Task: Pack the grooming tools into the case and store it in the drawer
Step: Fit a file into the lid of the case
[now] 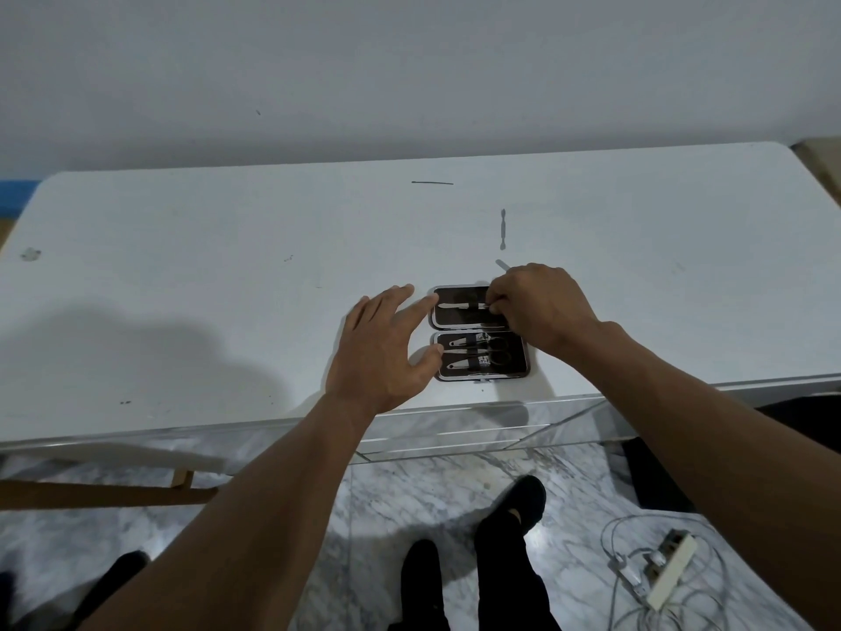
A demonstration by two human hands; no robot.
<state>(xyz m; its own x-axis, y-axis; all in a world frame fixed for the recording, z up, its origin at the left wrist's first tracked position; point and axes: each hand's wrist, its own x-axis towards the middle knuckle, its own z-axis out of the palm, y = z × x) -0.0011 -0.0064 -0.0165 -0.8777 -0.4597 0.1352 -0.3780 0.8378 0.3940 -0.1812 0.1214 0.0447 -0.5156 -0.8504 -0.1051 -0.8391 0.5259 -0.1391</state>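
Observation:
A small black grooming case (pixel 519 357) lies open flat near the front edge of the white table (pixel 182 289). Its near half holds clippers and scissors (pixel 478 352) under a strap. In the far half lies a slim metal tool (pixel 457 306), and my right hand (pixel 541 307) pinches its right end. My left hand (pixel 380 352) rests spread at the case's left edge, fingers apart, touching the rim. Three loose tools remain on the table: a double-ended pusher (pixel 503 229), a thin dark pick (pixel 432 183), and a file tip (pixel 503 265) sticking out behind my right hand.
The table's front edge runs just below the case, over a marble floor. A power strip with tangled white cables (pixel 660 571) lies on the floor at right. My feet in dark shoes (pixel 509 512) stand under the table edge. The wall rises behind the table.

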